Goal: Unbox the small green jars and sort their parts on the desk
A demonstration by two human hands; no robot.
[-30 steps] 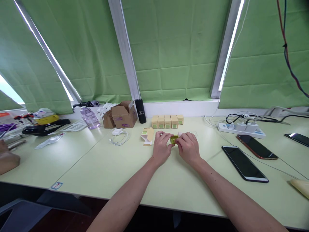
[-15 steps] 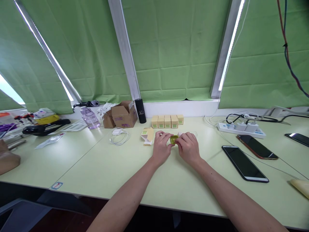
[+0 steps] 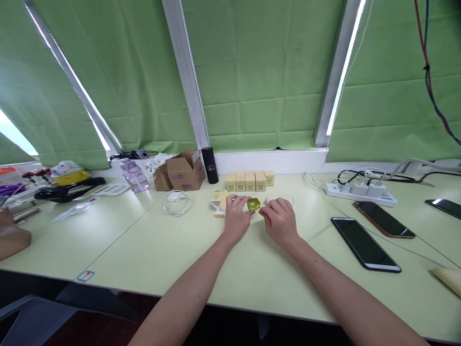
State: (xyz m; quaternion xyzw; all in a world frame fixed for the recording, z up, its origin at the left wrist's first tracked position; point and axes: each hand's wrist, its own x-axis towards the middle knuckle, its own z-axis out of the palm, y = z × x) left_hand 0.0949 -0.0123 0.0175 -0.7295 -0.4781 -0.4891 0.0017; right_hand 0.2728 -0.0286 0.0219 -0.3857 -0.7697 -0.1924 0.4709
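Observation:
Between my hands is a small olive-green case (image 3: 253, 204), its hollow side facing me; it looks like an earbud case cover. My left hand (image 3: 236, 214) grips it by the left side, fingers on top and thumb below. At the case's lower right, my right hand (image 3: 280, 218) pinches a small yellow-green piece, perhaps a loop or strap of the case. Whether that piece is joined to the case is too small to tell. Just left of my left hand lies an opened kraft box (image 3: 218, 198), partly hidden by the fingers. A small white item (image 3: 268, 199) shows behind my right hand.
Several small kraft boxes (image 3: 250, 181) stand in a row at the back. A coiled white cable (image 3: 179, 204), a cardboard box (image 3: 185, 172), a black cylinder (image 3: 210, 166) and a bottle (image 3: 134, 176) are to the left. Phones (image 3: 365, 244) and a power strip (image 3: 360, 192) lie right. Another person's hand (image 3: 13, 235) is far left.
My left hand has moved slightly left with the green case, which now shows more of its hollow side. My right hand stays nearly in place, its fingertips now at the case's lower right edge.

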